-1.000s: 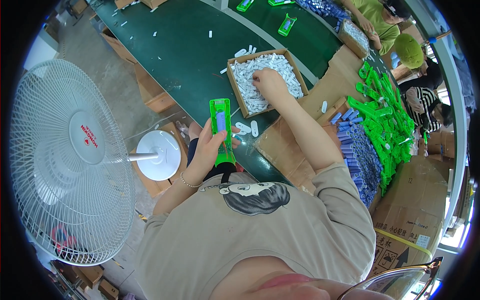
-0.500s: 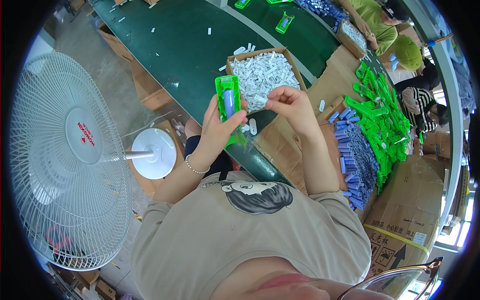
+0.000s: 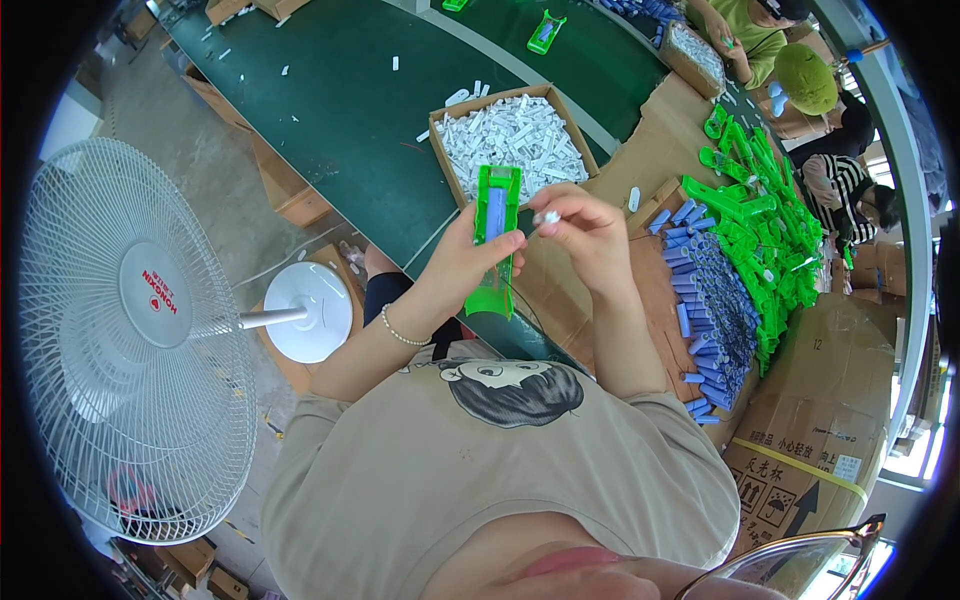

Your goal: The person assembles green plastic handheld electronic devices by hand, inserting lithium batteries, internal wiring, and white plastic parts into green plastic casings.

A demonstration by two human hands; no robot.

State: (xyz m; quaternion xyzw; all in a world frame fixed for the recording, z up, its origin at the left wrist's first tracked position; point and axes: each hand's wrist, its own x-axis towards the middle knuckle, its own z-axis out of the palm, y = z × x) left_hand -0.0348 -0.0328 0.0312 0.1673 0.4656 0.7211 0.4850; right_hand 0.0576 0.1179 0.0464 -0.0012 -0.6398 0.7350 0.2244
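Note:
My left hand (image 3: pixel 458 264) is wrapped round a green plastic housing (image 3: pixel 490 300), its thumb across the front. Inside the housing lies a blue cylindrical cell (image 3: pixel 496 208), and a thin dark wire hangs by the lower end. Close on the right, the fingertips of my right hand (image 3: pixel 592 238) are closed in a pinch on a small white plastic piece (image 3: pixel 548 217). This piece is held just off the housing's right side. Just beyond both hands stands a shallow cardboard box (image 3: pixel 447 165) heaped with similar white pieces (image 3: pixel 515 138).
To the right lie heaps of blue cells (image 3: pixel 708 295) and green housings (image 3: pixel 765 235). Another green housing (image 3: pixel 546 33) rests on the green table (image 3: pixel 350 120). A white fan (image 3: pixel 150 300) stands at left, a large carton (image 3: pixel 810 400) at right. Other people sit at the far right.
The housing has moved right and turned more upright. My right hand has drawn back from the box with the white piece, beside the housing. The view has shifted slightly.

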